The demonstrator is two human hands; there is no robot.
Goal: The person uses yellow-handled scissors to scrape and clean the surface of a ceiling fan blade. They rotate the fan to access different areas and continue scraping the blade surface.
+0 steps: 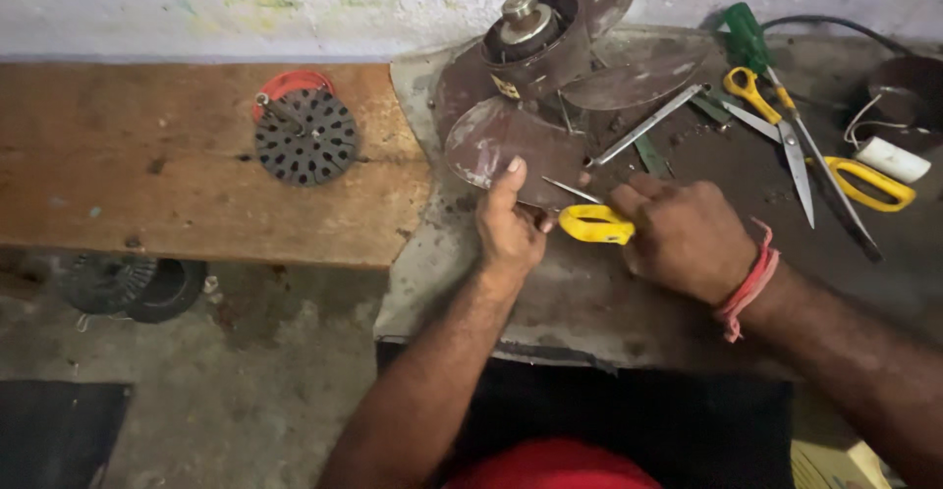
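The person's left hand (509, 226) is resting on the near edge of a rusty brown fan blade (511, 145), thumb pressing up against the metal and fingers curling closed beneath it. The right hand (683, 237) is lying just beside it, fingers folding over the shaft end of a yellow-handled tool (594, 224); its yellow grip is showing between the two hands and a thin metal tip is pointing toward the blade. Whether the right hand is truly clamping the tool or only covering it, I cannot tell. A pink thread band (747, 288) is circling the right wrist.

The fan rotor (535, 42) is sitting at the back of the grey desk (580, 302), near the wall, with three blades showing around one central hub. To its right, one pair of yellow-handled scissors (796, 140) is lying open, with one green-handled screwdriver (751, 42) above it and one long flat metal strip (648, 124) slanting between rotor and scissors. One white cylinder (892, 160) with a wire is lying at the far right.

On the wooden bench (196, 175) to the left, one round perforated black disc (305, 135) is lying over an orange ring. Two dark round parts (133, 285) are lying on the floor below.
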